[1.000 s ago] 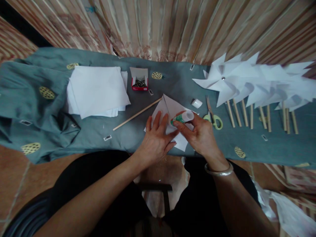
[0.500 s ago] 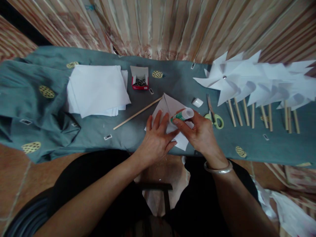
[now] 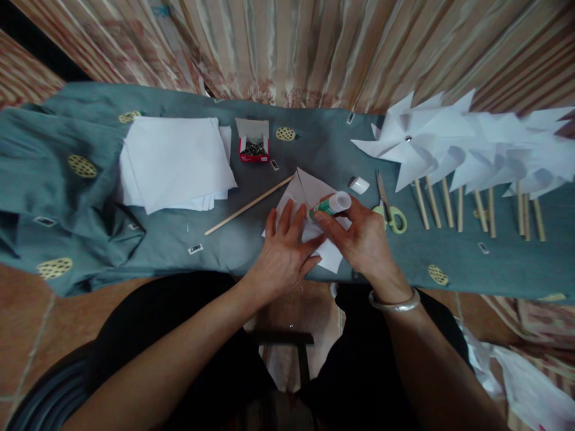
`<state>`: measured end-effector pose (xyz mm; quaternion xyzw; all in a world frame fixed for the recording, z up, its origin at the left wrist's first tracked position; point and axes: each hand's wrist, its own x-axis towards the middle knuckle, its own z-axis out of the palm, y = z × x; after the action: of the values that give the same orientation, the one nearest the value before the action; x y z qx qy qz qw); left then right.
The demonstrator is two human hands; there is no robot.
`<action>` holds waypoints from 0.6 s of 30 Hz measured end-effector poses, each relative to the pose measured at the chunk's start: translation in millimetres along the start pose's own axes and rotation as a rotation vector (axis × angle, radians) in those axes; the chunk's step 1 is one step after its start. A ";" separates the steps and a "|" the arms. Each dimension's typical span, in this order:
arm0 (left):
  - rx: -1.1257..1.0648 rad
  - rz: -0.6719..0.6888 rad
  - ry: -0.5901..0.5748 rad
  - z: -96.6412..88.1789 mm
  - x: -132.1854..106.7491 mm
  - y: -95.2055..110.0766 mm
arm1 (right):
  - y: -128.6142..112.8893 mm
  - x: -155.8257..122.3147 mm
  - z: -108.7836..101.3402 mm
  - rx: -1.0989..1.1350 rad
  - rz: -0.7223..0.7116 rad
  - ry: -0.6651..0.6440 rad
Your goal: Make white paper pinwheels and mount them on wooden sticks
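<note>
In the head view a cut sheet of white paper (image 3: 314,184) lies on the table before me. My left hand (image 3: 287,251) rests on it with fingers spread. A green and white glue stick (image 3: 332,205) is gripped in my right hand (image 3: 362,236), tilted, its lower end down at the paper; the tip itself is hidden by the fingers. One end of a thin wooden stick (image 3: 249,206) reaches the paper's top corner. The white glue cap (image 3: 359,185) lies to the right, beside scissors (image 3: 389,206) with green handles.
A stack of white paper (image 3: 177,161) is at the left. Behind my hands stands an open red box (image 3: 254,149) of small metal pins. Several white paper pinwheels (image 3: 408,155) on wooden sticks lie at the right of the cloth-covered table (image 3: 323,137). A pleated curtain (image 3: 287,54) hangs along the back.
The glue stick and my right hand have shifted very slightly to the left. My left hand stays in place on the paper.
</note>
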<state>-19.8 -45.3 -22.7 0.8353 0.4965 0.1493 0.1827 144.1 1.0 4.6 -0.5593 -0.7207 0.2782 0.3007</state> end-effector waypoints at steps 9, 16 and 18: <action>0.014 0.008 0.003 1.0 -0.1 -0.8 | -0.3 2.4 1.0 -0.003 0.007 0.017; 0.022 0.000 -0.003 1.3 0.3 -0.1 | -0.6 3.2 0.6 -0.028 0.020 0.039; 0.020 0.003 0.004 1.3 0.2 -0.3 | -0.4 3.3 0.4 -0.036 0.021 0.045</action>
<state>-19.3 -45.2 -24.0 0.8375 0.4972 0.1461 0.1732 142.9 4.1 5.0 -0.5781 -0.7128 0.2558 0.3036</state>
